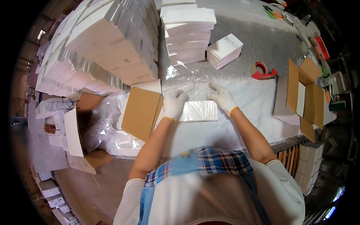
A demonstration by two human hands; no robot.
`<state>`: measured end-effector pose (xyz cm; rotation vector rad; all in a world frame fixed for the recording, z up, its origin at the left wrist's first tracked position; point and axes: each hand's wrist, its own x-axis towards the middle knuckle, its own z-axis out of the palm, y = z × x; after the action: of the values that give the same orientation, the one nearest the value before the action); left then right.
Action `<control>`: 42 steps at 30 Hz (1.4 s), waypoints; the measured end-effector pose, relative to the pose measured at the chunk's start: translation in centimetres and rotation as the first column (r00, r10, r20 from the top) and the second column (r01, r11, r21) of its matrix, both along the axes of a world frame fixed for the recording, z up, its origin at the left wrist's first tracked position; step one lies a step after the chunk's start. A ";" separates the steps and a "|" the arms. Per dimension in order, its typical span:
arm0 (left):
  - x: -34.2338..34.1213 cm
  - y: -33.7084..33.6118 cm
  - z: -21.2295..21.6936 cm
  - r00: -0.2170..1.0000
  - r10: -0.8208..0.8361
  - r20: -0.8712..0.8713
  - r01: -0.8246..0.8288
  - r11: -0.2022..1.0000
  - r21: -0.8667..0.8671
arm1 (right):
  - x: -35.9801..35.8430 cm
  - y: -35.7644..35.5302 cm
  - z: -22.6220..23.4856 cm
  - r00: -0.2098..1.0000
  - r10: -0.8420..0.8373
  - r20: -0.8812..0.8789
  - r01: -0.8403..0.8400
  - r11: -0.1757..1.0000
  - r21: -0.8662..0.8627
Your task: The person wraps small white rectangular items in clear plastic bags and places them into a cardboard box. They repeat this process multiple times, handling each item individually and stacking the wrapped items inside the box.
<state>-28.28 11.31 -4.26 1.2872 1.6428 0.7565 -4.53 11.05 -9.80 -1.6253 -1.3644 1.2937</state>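
Note:
A flat white tile stack (200, 111) lies on the worktable in front of me, inside a shiny clear plastic bag (195, 90) whose loose, crinkled end spreads out beyond it. My left hand (175, 102), in a white knit glove, is closed on the bag at the left end of the stack; its fingertips are partly hidden. At the right end, my gloved right hand (224, 98) touches the film, with thumb and forefinger apart.
Tall stacks of white tiles (116, 48) rise at the left, with another tile pile (189, 37) and a small stack (225, 50) beyond. A red tape dispenser (264, 71) sits right, near an open carton (313, 99). Cardboard sheets (140, 112) and another open carton (73, 133) are left.

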 end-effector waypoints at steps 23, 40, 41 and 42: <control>-2.3 4.0 -2.8 0.975 -0.146 -0.165 0.121 0.981 -0.152 | -0.9 17.6 25.0 0.534 -0.276 0.799 -0.593 0.551 0.587; -2.1 3.5 -4.2 0.961 -0.096 -0.260 0.106 0.994 0.026 | -0.6 24.9 27.1 0.541 0.498 0.678 -0.755 0.643 0.130; -2.1 3.4 -4.1 0.965 -0.093 -0.246 0.100 0.995 0.017 | -0.6 25.1 27.1 0.531 0.510 0.677 -0.772 0.620 0.138; -2.0 3.4 -4.1 0.969 -0.089 -0.231 0.094 0.996 0.008 | -0.6 25.3 27.1 0.520 0.521 0.677 -0.788 0.598 0.146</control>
<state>-30.32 14.74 -8.32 1.5001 1.7476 0.5852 -5.12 36.32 17.32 -1.1915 -2.6721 0.7223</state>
